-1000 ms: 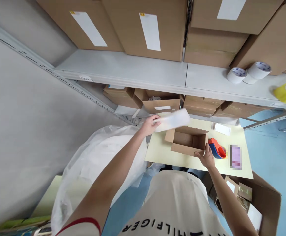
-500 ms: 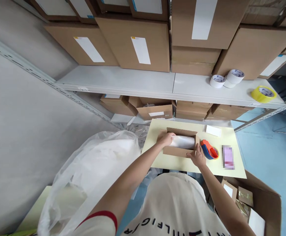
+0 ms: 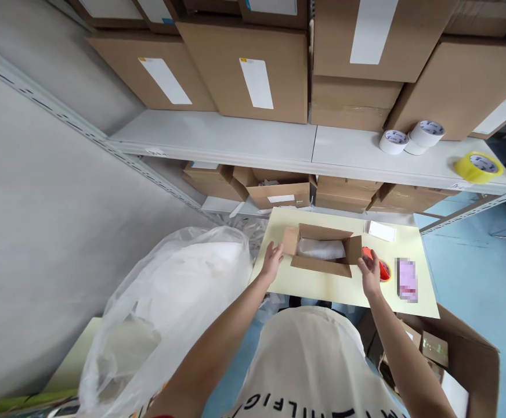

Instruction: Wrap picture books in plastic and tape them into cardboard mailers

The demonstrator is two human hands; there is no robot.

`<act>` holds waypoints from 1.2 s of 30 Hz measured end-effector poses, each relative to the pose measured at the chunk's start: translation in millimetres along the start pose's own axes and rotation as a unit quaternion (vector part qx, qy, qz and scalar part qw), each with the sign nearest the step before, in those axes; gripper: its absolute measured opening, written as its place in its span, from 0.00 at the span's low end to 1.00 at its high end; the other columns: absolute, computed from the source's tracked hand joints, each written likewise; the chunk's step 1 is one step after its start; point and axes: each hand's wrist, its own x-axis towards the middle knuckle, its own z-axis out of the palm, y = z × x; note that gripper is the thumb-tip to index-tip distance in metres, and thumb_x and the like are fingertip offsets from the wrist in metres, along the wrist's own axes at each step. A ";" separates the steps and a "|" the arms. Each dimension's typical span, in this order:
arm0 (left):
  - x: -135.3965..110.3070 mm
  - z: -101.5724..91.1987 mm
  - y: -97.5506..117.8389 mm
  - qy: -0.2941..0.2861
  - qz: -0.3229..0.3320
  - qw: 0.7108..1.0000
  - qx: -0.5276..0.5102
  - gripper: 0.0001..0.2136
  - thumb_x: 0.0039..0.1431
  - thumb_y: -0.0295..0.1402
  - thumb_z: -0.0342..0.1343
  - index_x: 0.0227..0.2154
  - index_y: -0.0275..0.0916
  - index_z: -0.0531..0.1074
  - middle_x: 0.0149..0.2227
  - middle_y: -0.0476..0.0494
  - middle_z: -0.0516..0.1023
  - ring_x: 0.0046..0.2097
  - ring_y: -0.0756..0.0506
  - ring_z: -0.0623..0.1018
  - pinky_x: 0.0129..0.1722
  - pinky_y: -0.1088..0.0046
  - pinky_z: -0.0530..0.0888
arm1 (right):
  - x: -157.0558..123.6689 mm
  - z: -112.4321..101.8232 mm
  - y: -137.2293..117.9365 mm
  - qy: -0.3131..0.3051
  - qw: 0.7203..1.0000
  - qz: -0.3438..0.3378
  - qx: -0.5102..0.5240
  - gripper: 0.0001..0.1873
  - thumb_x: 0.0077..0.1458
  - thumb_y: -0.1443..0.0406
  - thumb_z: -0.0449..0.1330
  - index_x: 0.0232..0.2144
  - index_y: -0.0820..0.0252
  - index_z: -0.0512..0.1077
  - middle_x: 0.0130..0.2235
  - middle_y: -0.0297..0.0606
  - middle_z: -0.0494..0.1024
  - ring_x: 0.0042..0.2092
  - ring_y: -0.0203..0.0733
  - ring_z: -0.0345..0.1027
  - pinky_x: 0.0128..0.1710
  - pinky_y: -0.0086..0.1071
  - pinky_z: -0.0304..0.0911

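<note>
A small cardboard box [image 3: 320, 265] stands on the pale yellow table with its flaps spread outward. Inside it lies a white wrapped bundle [image 3: 321, 249], its wrapping looking like thin foam or plastic. My left hand [image 3: 272, 261] is at the box's left flap, fingers apart and holding nothing. On the other side my right hand [image 3: 369, 273] is beside the right flap, its fingers spread and thumb toward the cardboard. Behind that hand sits a red tape dispenser [image 3: 383, 271], partly covered by my fingers.
A pink-purple item [image 3: 407, 280], blurred out, and a white card-like stack [image 3: 382, 231] lie on the table [image 3: 314, 284]. A big clear plastic bag [image 3: 179, 290] bulges at left. Shelves hold cartons, white tape rolls [image 3: 394, 141] and yellow tape [image 3: 478, 167]. A large carton [image 3: 474, 348] stands lower right.
Both hands have left the bundle and the box's inside and moved outward to either side. The bundle sits lower in the box, and the end flaps now stand spread out.
</note>
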 end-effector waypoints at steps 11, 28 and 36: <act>0.7 -9.4 14.6 -0.274 0.261 0.900 0.215 0.37 0.38 0.44 0.71 0.54 0.41 0.71 0.64 0.34 0.65 0.67 0.33 0.60 0.66 0.51 0.55 | 9.2 -17.5 -17.4 -0.336 0.865 -0.188 -0.322 0.34 0.49 0.70 0.55 0.60 0.57 0.66 0.68 0.41 0.57 0.68 0.50 0.50 0.65 0.51 0.51; 34.0 22.0 -5.3 -0.121 0.068 0.989 0.044 0.14 0.53 0.23 0.57 0.44 0.37 0.75 0.42 0.42 0.82 0.40 0.46 0.82 0.43 0.69 0.79 | 55.9 9.2 -23.5 -0.171 0.922 -0.169 -0.304 0.46 0.52 0.63 0.61 0.68 0.53 0.43 0.63 0.47 0.63 0.60 0.52 0.64 0.55 0.46 0.66; 8.3 19.7 -2.8 -0.098 0.143 0.973 0.152 0.23 0.58 0.27 0.53 0.57 0.35 0.68 0.56 0.33 0.74 0.55 0.40 0.75 0.56 0.60 0.72 | 29.1 9.3 2.5 -0.184 0.857 -0.277 -0.393 0.27 0.64 0.62 0.47 0.64 0.58 0.59 0.65 0.49 0.61 0.65 0.54 0.56 0.60 0.51 0.60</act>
